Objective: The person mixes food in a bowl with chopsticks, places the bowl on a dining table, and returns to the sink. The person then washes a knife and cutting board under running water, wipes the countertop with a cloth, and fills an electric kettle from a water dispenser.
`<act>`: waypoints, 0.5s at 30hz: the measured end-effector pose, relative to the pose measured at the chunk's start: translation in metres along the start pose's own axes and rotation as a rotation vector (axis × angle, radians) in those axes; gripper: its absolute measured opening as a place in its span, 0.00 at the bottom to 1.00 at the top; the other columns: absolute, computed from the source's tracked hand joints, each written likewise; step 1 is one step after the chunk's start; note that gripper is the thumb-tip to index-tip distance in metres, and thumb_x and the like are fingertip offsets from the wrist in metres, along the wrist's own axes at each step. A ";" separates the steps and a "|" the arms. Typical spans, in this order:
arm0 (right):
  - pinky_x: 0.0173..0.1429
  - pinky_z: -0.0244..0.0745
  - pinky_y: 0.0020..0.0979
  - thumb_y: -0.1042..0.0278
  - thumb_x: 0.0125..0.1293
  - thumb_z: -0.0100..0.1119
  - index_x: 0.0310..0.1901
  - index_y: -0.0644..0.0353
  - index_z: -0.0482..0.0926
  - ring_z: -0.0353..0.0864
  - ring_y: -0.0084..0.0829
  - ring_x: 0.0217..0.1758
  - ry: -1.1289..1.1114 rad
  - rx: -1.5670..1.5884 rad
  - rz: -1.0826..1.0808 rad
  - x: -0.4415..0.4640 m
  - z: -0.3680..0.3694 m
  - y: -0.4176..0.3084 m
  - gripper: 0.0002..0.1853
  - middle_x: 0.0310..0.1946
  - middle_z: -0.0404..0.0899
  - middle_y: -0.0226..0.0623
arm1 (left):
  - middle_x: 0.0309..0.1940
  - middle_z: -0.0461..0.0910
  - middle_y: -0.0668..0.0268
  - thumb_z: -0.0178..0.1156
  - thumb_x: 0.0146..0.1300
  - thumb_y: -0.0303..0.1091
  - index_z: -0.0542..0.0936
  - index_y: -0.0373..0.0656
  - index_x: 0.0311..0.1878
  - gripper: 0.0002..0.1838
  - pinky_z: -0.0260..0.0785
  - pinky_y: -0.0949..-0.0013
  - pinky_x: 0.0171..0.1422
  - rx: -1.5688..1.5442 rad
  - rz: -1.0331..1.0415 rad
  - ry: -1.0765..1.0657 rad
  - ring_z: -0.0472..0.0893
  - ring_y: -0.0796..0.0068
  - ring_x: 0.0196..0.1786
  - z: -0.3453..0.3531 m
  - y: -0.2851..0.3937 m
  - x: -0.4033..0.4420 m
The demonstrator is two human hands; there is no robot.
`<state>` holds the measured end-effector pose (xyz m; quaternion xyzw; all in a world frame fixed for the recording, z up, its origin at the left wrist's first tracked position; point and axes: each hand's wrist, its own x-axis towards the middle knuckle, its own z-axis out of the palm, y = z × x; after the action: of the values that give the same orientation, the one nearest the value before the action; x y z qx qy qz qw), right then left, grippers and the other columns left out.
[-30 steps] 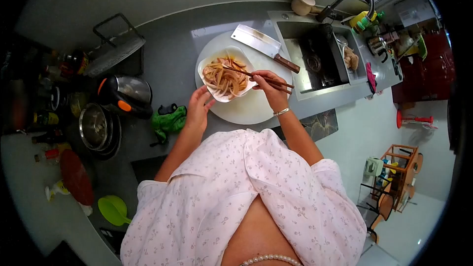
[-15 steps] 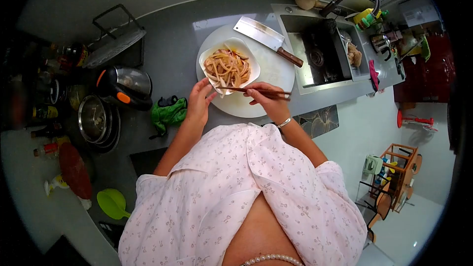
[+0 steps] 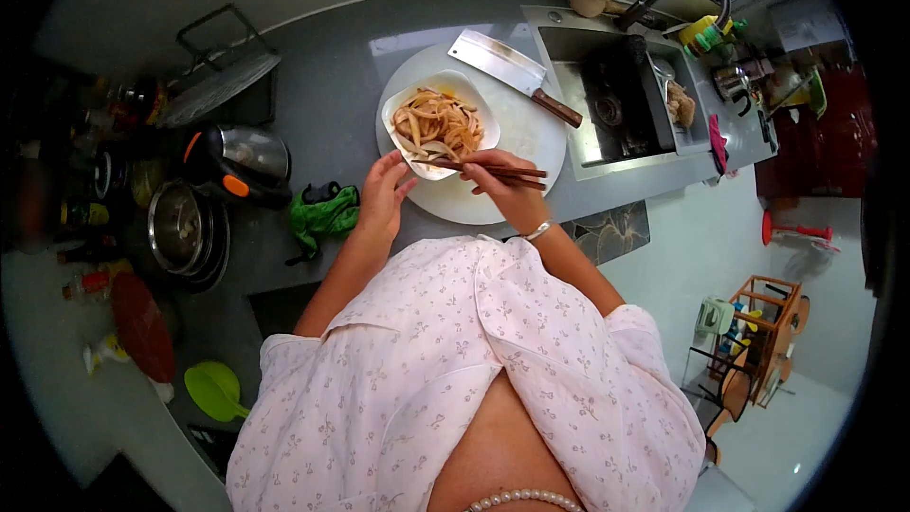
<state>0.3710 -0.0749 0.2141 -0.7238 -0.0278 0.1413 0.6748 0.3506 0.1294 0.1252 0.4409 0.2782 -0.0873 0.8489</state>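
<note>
Gripping brown chopsticks (image 3: 526,172) in the right hand (image 3: 509,192), with tips at the near edge of the white bowl (image 3: 488,125). Holding the left hand (image 3: 381,197) open beside the bowl, too hard to tell if touching. Full of strips of food (image 3: 438,123), sitting on the round board (image 3: 536,150). Could spill strips over the edge if pushed too hard. Could slide the bowl, if not held tight, into the big knife (image 3: 512,71) close by
</note>
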 end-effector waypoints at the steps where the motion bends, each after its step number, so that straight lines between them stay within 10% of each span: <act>1: 0.35 0.76 0.22 0.72 0.64 0.63 0.42 0.66 0.82 0.80 0.20 0.31 -0.038 -0.108 -0.071 0.004 0.002 0.003 0.08 0.34 0.82 0.35 | 0.55 0.71 0.65 0.55 0.67 0.27 0.69 0.38 0.61 0.19 0.70 0.67 0.58 -0.006 -0.011 -0.006 0.72 0.73 0.57 0.000 0.000 0.001; 15: 0.43 0.75 0.26 0.76 0.63 0.63 0.38 0.60 0.80 0.81 0.29 0.38 -0.140 -0.512 -0.413 0.015 -0.024 -0.007 0.04 0.37 0.81 0.37 | 0.56 0.71 0.65 0.54 0.67 0.27 0.69 0.38 0.61 0.20 0.71 0.65 0.57 -0.008 -0.015 -0.023 0.71 0.73 0.57 -0.001 -0.004 0.001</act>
<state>0.3921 -0.0943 0.2194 -0.8375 -0.2549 0.0393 0.4818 0.3493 0.1274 0.1217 0.4343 0.2722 -0.0976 0.8531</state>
